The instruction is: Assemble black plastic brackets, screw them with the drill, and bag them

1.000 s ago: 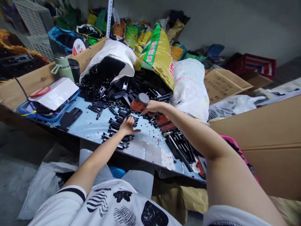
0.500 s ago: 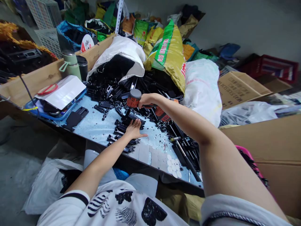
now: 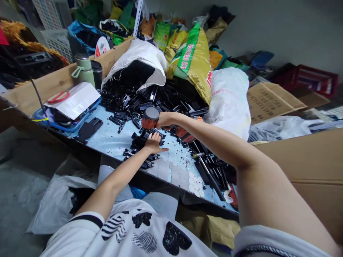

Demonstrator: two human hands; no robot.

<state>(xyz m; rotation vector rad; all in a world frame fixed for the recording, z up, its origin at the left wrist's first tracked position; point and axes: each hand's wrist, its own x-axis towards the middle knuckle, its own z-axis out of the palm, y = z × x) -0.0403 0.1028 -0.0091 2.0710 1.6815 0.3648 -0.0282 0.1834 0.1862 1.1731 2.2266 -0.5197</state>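
Note:
My right hand [image 3: 164,120] grips an orange and black power tool [image 3: 150,118] whose round grey end faces me, held just above a row of black plastic parts [image 3: 139,146] on the blue table top [image 3: 109,141]. My left hand [image 3: 154,142] lies flat on those parts with its fingers stretched out, pressing them down. A big heap of the same black parts [image 3: 160,98] spills from a white sack [image 3: 142,59] behind the tool.
A blue tray with white paper and red scissors [image 3: 70,103] sits at the table's left, with a green flask [image 3: 83,69] behind it. A yellow-green sack [image 3: 195,60], a white bag [image 3: 229,100] and cardboard boxes [image 3: 270,100] crowd the right.
The tool in my right hand has dropped a little toward the parts. My left hand stays flat on the row. The view has shifted slightly.

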